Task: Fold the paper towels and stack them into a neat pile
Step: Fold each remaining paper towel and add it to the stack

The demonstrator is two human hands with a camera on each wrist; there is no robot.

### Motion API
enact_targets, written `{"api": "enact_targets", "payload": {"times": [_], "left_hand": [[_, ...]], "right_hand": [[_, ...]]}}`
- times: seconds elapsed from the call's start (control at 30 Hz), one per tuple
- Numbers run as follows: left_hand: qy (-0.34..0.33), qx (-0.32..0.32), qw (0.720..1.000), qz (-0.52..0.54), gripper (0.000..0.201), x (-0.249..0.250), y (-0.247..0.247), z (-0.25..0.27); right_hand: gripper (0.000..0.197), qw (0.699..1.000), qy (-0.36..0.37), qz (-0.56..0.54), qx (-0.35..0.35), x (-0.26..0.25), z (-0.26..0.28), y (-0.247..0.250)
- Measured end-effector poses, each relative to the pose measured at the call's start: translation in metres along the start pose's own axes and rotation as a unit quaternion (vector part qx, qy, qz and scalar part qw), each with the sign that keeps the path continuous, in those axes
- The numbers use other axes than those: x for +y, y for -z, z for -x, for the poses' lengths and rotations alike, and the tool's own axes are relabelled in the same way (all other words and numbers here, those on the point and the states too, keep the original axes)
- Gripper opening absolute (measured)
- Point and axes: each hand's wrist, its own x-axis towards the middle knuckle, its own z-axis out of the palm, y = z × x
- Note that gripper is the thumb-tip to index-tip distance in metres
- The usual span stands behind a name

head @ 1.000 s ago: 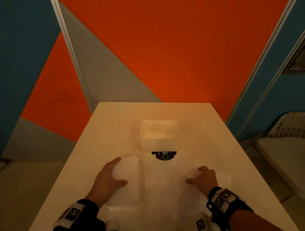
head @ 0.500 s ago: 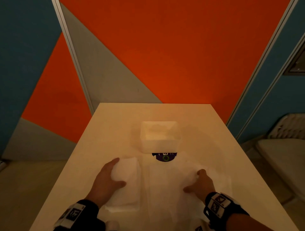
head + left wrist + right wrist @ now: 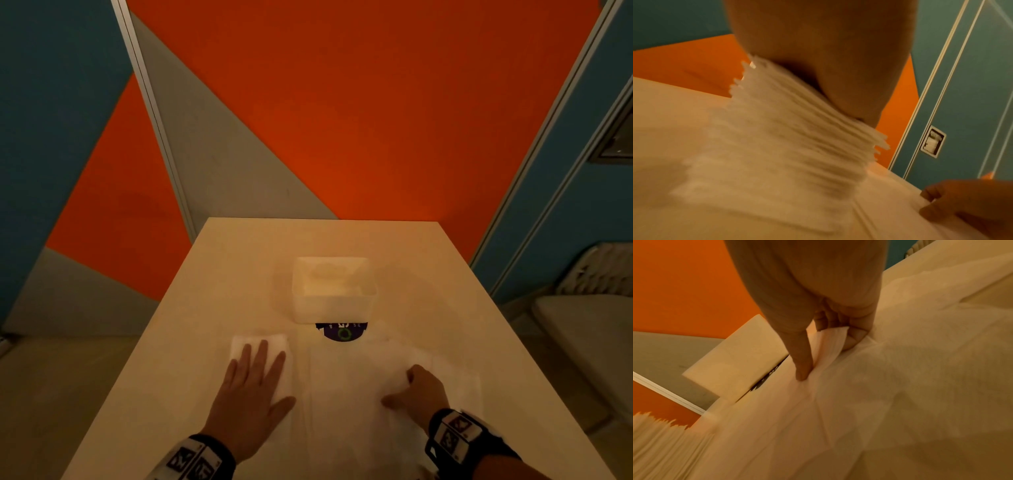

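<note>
A thick pile of folded white paper towels point(image 3: 274, 346) point(image 3: 797, 129) lies at the near left of the table. My left hand point(image 3: 253, 380) rests flat on top of it with fingers straight and spread. To its right a large unfolded paper towel point(image 3: 349, 383) point(image 3: 900, 386) is spread across the table. My right hand point(image 3: 411, 387) point(image 3: 824, 344) grips a raised fold of that sheet between thumb and curled fingers. The same hand shows at the lower right of the left wrist view point(image 3: 962, 207), holding the sheet's edge.
A white open box point(image 3: 332, 291) point(image 3: 735, 356) with loose towels stands mid-table behind the sheet. A dark round sticker point(image 3: 342, 332) sits on the table point(image 3: 239, 260) just in front of it. A pale chair point(image 3: 589, 329) stands to the right of the table.
My left hand has gone from gripping the pile's far left corner to lying flat on top. My right hand slid left and closed on a fold of the sheet.
</note>
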Motion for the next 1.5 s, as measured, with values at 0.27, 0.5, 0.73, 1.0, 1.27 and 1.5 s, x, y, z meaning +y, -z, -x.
{"api": "enact_targets", "payload": {"times": [0.27, 0.5, 0.73, 1.0, 1.27, 1.5], "left_hand": [[0.018, -0.057, 0.997, -0.040, 0.068, -0.001, -0.006, -0.003], [-0.014, -0.063, 0.997, 0.053, 0.119, 0.003, 0.018, -0.005], [0.051, 0.037, 0.862, 0.503, 0.053, 0.032, 0.064, -0.011], [0.101, -0.128, 0.657, 0.736, 0.069, 0.039, 0.107, -0.007], [-0.009, 0.060, 0.563, 0.824, 0.036, 0.046, 0.133, -0.003], [-0.046, 0.130, 0.611, 0.779, 0.031, 0.057, 0.140, -0.007]], "right_hand": [[0.022, 0.999, 0.016, 0.029, -0.025, -0.004, -0.001, 0.002], [0.012, 0.981, 0.080, -0.158, -0.085, -0.032, 0.012, 0.020], [0.021, 0.935, 0.232, -0.240, -0.121, -0.097, 0.061, 0.061], [0.025, 0.853, 0.289, -0.401, -0.166, -0.136, 0.108, 0.097], [0.014, 0.845, 0.276, -0.455, -0.057, -0.125, 0.096, 0.085], [0.017, 0.849, 0.254, -0.463, -0.030, -0.114, 0.087, 0.070]]}}
